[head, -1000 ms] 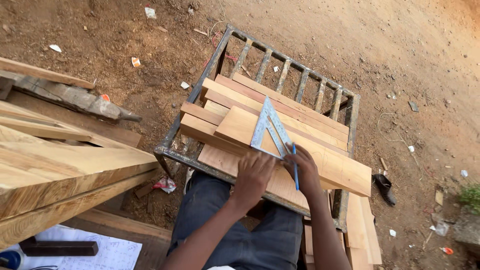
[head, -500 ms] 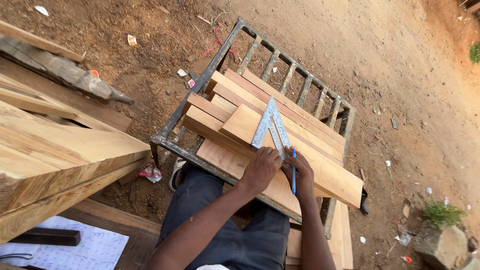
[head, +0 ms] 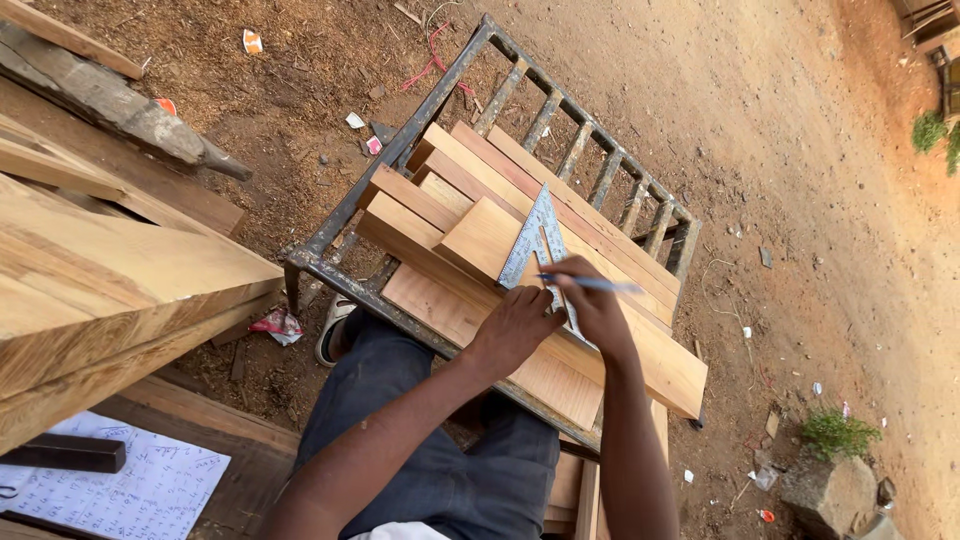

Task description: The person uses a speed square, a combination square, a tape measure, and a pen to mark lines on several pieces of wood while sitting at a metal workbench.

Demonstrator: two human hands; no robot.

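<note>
A metal triangular square (head: 532, 240) lies flat on the top wooden plank (head: 480, 240) of a stack resting on a rusty metal frame (head: 330, 270). My left hand (head: 515, 325) presses on the near corner of the square, fingers curled against the plank. My right hand (head: 592, 300) grips a blue pen (head: 600, 284), its tip beside the square's right edge and its far end pointing right. Both forearms reach in from the bottom over my dark trousers.
Thick timber beams (head: 110, 290) are stacked at the left. A sheet of paper with handwritten notes (head: 130, 495) lies at the bottom left beside a dark block (head: 65, 452). Bare dirt with litter surrounds the frame; a rock (head: 835, 490) and small plant (head: 835, 432) are at lower right.
The pen has swung from pointing down along my right hand to lying across, pointing right. My right hand moved up along the square. The view shifted, so the frame sits higher and more to the left.
</note>
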